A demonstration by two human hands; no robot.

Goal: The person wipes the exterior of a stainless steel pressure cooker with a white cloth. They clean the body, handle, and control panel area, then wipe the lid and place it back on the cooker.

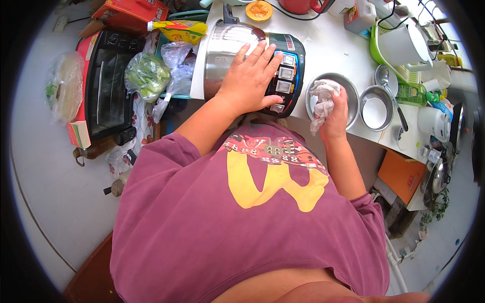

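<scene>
My left hand [246, 81] lies with spread fingers across a stainless-steel electric appliance [218, 53]. Its fingertips and thumb reach the edge of the dark control panel [284, 86], which carries several rocker switches and a blue-lit border. A black handle [229, 15] sticks up at the far end of the steel body. In my right hand [336, 115] is a crumpled, damp-looking whitish cloth [323, 99], held over the near part of a stainless-steel bowl [355, 96]. The cloth and hand hide much of the bowl's inside.
Right of the bowl stand a smaller steel bowl [388, 123], a ladle [396, 102] and a green dish-soap bottle [411, 94]. A halved pumpkin [259, 10] sits behind the appliance. Bagged greens [147, 77] and a toaster oven [110, 83] are at left.
</scene>
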